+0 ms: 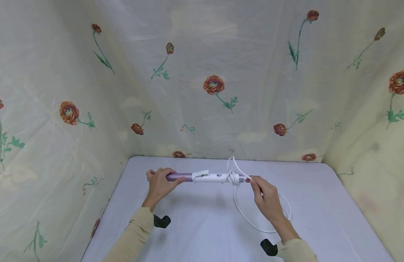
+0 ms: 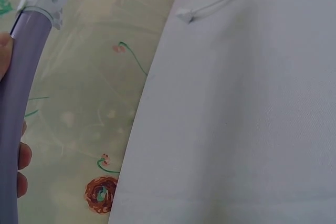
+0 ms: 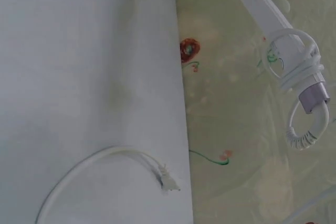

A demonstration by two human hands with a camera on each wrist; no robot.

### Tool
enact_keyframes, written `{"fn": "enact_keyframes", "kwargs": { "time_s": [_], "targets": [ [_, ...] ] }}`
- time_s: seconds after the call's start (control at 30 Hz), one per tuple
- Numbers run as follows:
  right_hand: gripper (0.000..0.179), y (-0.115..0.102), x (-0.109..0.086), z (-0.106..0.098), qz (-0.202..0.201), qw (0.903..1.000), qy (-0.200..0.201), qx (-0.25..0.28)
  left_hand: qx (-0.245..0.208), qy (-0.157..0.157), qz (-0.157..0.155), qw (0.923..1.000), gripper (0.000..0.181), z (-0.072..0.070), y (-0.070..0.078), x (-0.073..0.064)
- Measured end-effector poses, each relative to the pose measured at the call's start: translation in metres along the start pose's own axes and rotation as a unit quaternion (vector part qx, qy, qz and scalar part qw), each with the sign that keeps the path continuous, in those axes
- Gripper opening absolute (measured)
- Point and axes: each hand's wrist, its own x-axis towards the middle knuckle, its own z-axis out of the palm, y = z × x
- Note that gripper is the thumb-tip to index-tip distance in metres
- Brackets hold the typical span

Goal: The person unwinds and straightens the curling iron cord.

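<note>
A white and purple curling iron [image 1: 210, 178] is held level above the table. My left hand [image 1: 161, 185] grips its purple barrel, and in the left wrist view fingertips [image 2: 24, 156] show around the barrel [image 2: 26, 66]. White cord [image 3: 302, 72] is wound in several turns around the handle's end. With thumb and fingers, my right hand [image 1: 266, 198] pinches the cord beside that end. A loose loop of cord [image 1: 246, 220] hangs down to the table. The plug [image 3: 169, 182] lies on the table in the right wrist view, where my right hand is out of sight.
The table [image 1: 195, 236] has a pale cover. Flower-printed sheeting [image 1: 254, 72] stands behind it and along both sides. A dark piece [image 1: 161, 221] sits by the left wrist and another [image 1: 269, 247] by the right.
</note>
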Motion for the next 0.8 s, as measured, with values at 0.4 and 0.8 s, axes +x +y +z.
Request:
{"fn": "enact_keyframes", "kwargs": {
  "time_s": [0.4,0.8],
  "targets": [
    [0.013,0.029,0.017,0.000,0.102,0.9945,-0.024,-0.013,-0.002,-0.021,0.031,0.9993,0.050,0.001,-0.006,-0.002],
    [0.016,0.051,0.014,0.009,0.176,0.9767,-0.105,-0.065,-0.014,-0.028,0.046,0.9984,0.047,-0.004,-0.006,-0.001]
  ]
}}
